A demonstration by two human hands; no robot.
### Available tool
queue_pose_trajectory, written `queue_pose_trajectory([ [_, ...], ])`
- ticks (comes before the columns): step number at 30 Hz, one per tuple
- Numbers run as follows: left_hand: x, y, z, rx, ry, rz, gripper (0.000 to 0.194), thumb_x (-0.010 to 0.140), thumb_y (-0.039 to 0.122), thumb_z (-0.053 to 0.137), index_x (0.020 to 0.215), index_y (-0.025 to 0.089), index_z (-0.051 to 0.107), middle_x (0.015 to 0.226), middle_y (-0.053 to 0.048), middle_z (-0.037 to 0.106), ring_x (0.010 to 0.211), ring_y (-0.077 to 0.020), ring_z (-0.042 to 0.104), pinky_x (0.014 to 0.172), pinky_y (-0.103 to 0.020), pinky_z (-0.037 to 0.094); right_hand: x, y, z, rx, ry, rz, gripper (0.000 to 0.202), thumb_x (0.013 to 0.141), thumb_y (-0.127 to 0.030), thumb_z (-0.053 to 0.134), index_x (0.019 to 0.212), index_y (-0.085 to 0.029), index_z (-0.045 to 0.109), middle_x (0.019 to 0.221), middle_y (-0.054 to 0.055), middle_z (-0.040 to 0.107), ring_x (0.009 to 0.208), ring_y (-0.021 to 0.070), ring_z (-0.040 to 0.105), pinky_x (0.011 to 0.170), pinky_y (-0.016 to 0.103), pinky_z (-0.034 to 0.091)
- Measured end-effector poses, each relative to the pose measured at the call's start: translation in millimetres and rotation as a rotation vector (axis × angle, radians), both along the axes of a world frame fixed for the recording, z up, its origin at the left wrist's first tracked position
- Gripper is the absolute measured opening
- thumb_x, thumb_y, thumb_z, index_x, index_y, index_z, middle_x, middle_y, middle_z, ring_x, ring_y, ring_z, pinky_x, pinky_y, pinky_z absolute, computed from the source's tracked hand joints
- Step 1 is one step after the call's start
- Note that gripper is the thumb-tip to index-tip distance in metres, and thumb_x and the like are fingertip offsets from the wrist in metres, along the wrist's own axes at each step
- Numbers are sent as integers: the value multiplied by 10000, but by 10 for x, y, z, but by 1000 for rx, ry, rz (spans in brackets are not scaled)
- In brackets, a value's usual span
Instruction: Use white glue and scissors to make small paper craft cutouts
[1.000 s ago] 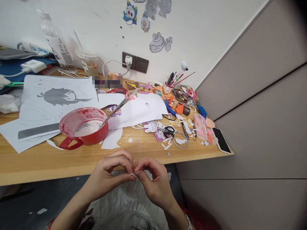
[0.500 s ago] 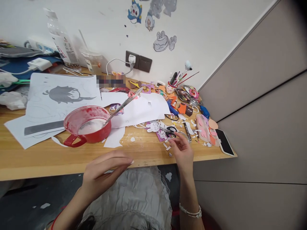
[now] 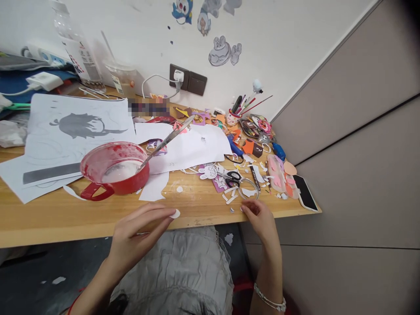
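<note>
- Left hand pinches a small, rounded white paper piece near the front of the brown wooden desk; slackening could drop it.
- Right hand: fingertips close; cannot tell if holding anything.
- Round, red, one-handled pot: a knock could spill it.

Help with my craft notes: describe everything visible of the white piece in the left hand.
The white piece is small, plain and thin-looking, probably paper, with a rounded outer edge. The left hand pinches it at the fingertips, covering part. It shows near the front edge of the table; whether it touches the wood is unclear.
</note>
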State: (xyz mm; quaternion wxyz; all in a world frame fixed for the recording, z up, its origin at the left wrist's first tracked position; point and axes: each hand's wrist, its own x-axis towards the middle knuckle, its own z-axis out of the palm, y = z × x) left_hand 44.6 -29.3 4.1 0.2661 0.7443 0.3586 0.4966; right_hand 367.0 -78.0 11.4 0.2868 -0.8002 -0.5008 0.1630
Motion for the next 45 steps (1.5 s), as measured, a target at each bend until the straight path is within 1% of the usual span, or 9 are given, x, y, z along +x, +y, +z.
queue_pose_trajectory([
  [3,56,-30,16,-27,7,19,217,705,154,684,901,246,681,831,-5,692,774,-140,641,717,-228,522,-126,20,41,89,26,-35,378,704,-392,617,1018,-182,629,715,16,533,660,166,486,617,289,392],
  [5,112,-51,19,-51,2,-1,210,692,171,702,890,240,687,816,-7,697,761,-139,649,688,-212,531,-345,44,116,163,154,6,330,749,-394,595,1000,-183,623,745,21,543,658,153,482,610,277,392],
  [10,267,-88,6,-170,-48,-73,144,745,185,653,881,212,691,736,-6,683,608,-92,617,551,-153,505,-1073,167,263,71,454,542,160,799,-349,594,845,-213,667,836,28,618,833,158,540,754,283,408],
  [12,294,-83,0,-241,-56,-49,118,757,211,641,865,197,685,729,-5,682,573,-82,599,535,-149,498,-1247,253,266,75,460,591,133,774,-323,634,839,-213,671,833,21,628,859,158,538,771,283,400],
  [21,247,49,-53,-628,-132,-24,434,756,387,626,1133,195,530,795,-21,690,694,-136,640,596,-209,510,-1280,586,264,-5,389,649,125,764,-311,633,750,-189,656,773,-2,602,771,128,516,696,255,374],
  [30,155,202,-123,-136,218,242,181,847,289,521,965,241,649,707,13,534,596,-78,495,581,-200,379,-1156,897,207,-33,-35,455,149,770,-297,572,698,-184,637,754,22,624,832,178,486,770,307,343],
  [37,186,192,-135,-3,427,266,226,878,287,469,1015,240,642,697,3,473,659,-103,485,622,-218,371,-1245,929,138,-49,-211,470,135,783,-265,564,690,-193,629,768,34,614,858,199,455,753,303,344],
  [41,234,270,-19,22,668,261,307,903,379,381,1096,303,607,752,-19,462,691,-137,478,549,-239,307,-1250,871,141,29,-279,492,99,801,-243,565,783,-204,654,810,33,601,881,205,435,787,312,352],
  [45,276,379,86,-37,783,237,367,920,421,288,1117,326,583,788,-28,475,704,-152,495,522,-248,266,-1243,793,160,37,-337,574,244,839,-154,482,907,-247,697,811,52,571,880,211,414,763,306,370],
])
